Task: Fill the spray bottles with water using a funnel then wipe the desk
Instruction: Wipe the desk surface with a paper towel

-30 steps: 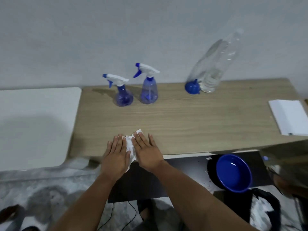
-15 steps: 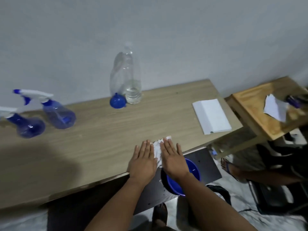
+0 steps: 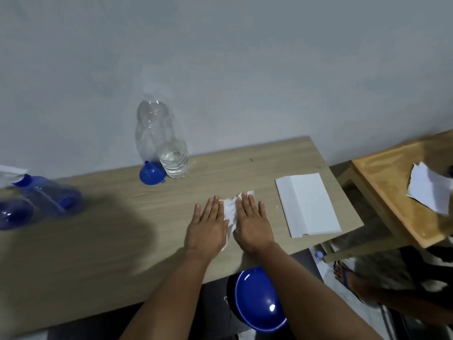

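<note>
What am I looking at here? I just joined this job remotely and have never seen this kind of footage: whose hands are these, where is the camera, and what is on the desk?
There is no machine: a person works with bare hands, filmed by one wide-angle camera worn on the head, looking forward and down. The left hand and right hand lie flat, fingers straight, pressing a crumpled white paper tissue onto the light wooden desk. Nothing is gripped. At the back stand a clear plastic water bottle, only partly full, and a small blue plastic funnel beside it. Two translucent blue spray bottles sit at the left edge. A flat white folded paper lies to the right. A round blue plastic bowl sits lower, below the desk's near edge.
</note>
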